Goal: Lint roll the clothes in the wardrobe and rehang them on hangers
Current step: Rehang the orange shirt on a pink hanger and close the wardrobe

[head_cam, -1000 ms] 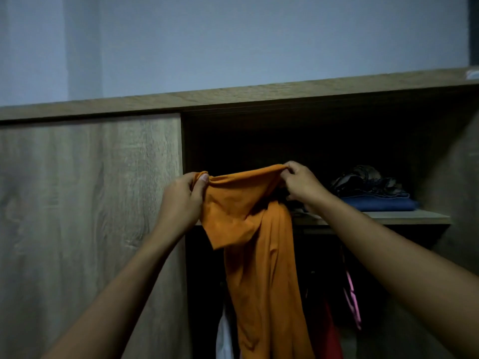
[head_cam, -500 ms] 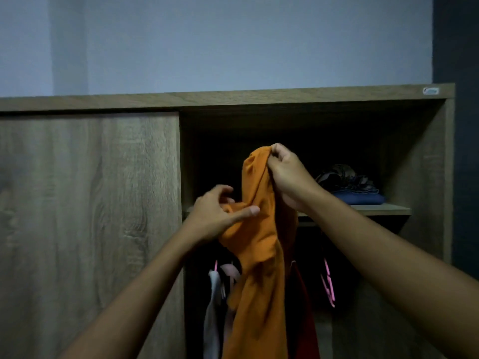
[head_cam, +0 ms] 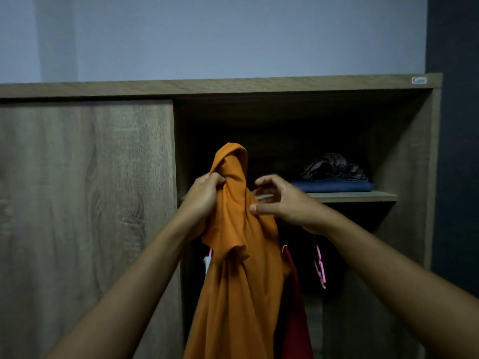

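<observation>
An orange garment (head_cam: 238, 268) hangs bunched in front of the open wardrobe (head_cam: 285, 86), its top folded into a peak. My left hand (head_cam: 206, 194) is shut on the cloth just below that peak, on its left side. On the right side, my right hand (head_cam: 281, 200) has its fingers spread and curled, with only the thumb resting against the fabric. No lint roller is in view, and whether a hanger is inside the garment is hidden.
Behind the orange cloth hang a red garment (head_cam: 295, 320), a white one (head_cam: 207, 263) and a bare pink hanger (head_cam: 320, 265). A shelf (head_cam: 363, 196) carries folded blue clothes (head_cam: 334, 186) under a dark bundle (head_cam: 331, 167). The wooden wardrobe door (head_cam: 85, 203) covers the left half.
The garment was stretched wide between both hands, then gathered into a peak. My right hand let go of the top and dropped to the side; my left hand took the grip near the top.
</observation>
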Available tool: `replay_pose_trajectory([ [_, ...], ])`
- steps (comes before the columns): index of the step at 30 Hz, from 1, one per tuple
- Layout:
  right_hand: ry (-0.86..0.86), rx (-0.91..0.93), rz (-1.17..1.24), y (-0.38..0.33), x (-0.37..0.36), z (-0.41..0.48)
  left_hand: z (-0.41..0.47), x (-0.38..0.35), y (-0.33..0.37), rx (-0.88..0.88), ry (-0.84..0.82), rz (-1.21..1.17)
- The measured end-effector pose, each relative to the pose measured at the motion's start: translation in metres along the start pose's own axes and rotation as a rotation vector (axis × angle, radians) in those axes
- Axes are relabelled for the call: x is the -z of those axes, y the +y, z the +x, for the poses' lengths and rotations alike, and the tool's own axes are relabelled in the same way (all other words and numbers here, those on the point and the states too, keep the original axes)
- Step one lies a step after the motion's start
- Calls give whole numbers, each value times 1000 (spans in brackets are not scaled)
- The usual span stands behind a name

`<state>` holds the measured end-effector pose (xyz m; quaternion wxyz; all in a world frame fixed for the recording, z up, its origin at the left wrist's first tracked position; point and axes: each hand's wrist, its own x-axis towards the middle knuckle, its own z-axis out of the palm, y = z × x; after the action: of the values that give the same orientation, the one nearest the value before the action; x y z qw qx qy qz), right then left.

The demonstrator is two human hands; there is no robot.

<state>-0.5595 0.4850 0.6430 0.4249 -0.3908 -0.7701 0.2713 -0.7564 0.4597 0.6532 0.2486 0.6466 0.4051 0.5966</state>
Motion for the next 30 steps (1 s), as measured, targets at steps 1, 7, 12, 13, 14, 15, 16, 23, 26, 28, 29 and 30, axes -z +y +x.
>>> replay_pose_trajectory([
  [1, -62, -64, -29, 5, -2, -4, -1, 1, 2, 0, 8, -13],
  [7, -352, -112, -104, 26, -9, -24, -10, 19, 1, 56, 22, -153],
  [12, -288, -70, 55, 17, 11, -30, -17, 44, -13, 122, 148, -242],
  [13, -296, -56, 75, 14, 16, -31, -19, 47, -15, 117, 161, -251],
  [14, -305, -42, 96, 11, 20, -31, -22, 50, -19, 110, 162, -236],
  [15, -305, -32, 113, 8, 24, -31, -26, 52, -21, 98, 156, -203],
  [16, -292, -22, 123, 5, 28, -30, -30, 54, -24, 86, 145, -172],
  [23, -120, 138, -81, -8, 30, -23, -36, 58, -33, 107, -108, -446],
  [26, -128, 239, -317, -13, 19, -24, -36, 55, -36, 132, -275, -577],
  [28, -141, 299, -360, -15, 15, -25, -38, 47, -38, 98, -318, -494],
  [29, -141, 324, -367, -15, 14, -26, -38, 41, -40, 77, -295, -395],
  [30, -135, 339, -369, -15, 13, -26, -38, 34, -43, 60, -261, -275],
])
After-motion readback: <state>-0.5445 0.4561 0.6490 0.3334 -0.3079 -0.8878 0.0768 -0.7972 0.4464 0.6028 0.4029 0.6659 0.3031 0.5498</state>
